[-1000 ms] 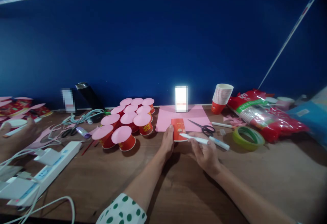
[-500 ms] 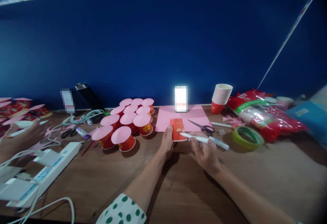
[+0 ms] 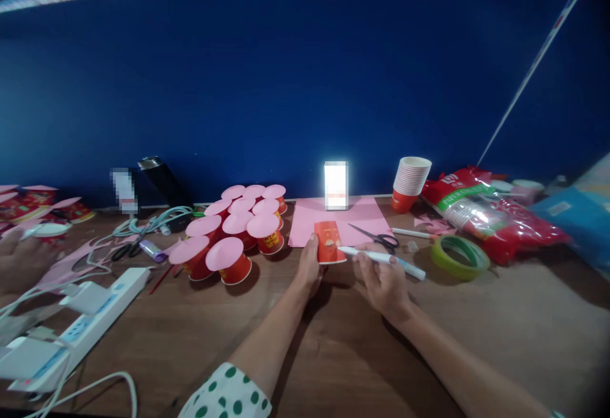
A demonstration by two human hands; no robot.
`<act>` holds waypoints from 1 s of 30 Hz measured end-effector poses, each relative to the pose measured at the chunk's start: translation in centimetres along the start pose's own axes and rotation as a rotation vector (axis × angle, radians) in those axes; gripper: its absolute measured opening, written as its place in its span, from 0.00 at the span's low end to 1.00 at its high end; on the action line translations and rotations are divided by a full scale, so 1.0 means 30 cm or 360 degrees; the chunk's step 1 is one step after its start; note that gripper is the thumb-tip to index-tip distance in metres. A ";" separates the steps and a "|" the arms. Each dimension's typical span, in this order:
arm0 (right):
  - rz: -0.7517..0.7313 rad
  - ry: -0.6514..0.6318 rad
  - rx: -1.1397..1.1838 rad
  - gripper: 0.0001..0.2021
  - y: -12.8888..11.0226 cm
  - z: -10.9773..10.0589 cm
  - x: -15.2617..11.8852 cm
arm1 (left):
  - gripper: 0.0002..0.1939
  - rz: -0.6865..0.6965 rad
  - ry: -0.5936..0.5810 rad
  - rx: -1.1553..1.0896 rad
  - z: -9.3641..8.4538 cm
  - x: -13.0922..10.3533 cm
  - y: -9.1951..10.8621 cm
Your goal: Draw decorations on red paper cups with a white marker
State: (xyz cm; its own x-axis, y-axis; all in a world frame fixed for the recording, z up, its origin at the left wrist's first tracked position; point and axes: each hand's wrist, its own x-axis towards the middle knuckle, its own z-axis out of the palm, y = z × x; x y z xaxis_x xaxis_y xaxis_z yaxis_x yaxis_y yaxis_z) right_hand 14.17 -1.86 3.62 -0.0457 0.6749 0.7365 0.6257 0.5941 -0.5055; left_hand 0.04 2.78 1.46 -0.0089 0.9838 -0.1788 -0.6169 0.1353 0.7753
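My left hand (image 3: 309,264) grips a red paper cup (image 3: 326,240) from its left side, the cup's rim facing down. Yellowish marks show on the cup's near side. In my right hand (image 3: 382,278) is a white marker (image 3: 369,255), its tip at the cup's right side; I cannot tell whether it touches. Another white marker (image 3: 410,269) lies on the table just beyond my right fingers. Behind the cup is a sheet of pink paper (image 3: 305,218), with dark-handled scissors (image 3: 381,238) lying across its right edge.
Several red cups topped with pink discs (image 3: 229,254) stand to the left. A power strip (image 3: 109,307) with cables lies nearer left, a co-worker's hand (image 3: 26,259) beyond it. Rightward are stacked cups (image 3: 410,180), a tape roll (image 3: 460,259) and a red plastic package (image 3: 486,211). A lit phone (image 3: 336,186) stands behind.
My hands keep hold of the cup and marker, with the marker tip still at the cup. At the far left, the co-worker's hand has moved, and the white tool in it no longer shows.
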 end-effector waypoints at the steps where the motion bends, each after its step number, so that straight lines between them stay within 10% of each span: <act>1: -0.0002 0.0009 -0.0001 0.08 0.002 0.000 -0.001 | 0.23 -0.0001 0.0013 -0.0002 0.001 -0.001 0.000; 30: 0.0012 -0.0102 -0.0035 0.10 -0.001 -0.014 0.010 | 0.20 -0.0020 0.0014 -0.0076 -0.009 -0.004 0.001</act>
State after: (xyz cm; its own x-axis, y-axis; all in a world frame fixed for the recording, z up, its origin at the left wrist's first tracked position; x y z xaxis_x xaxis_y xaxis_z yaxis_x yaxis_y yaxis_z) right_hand 14.47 -1.85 4.05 -0.0902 0.7061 0.7023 0.6430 0.5798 -0.5003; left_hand -0.18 2.64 1.35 -0.0078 0.9810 -0.1937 -0.6536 0.1416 0.7434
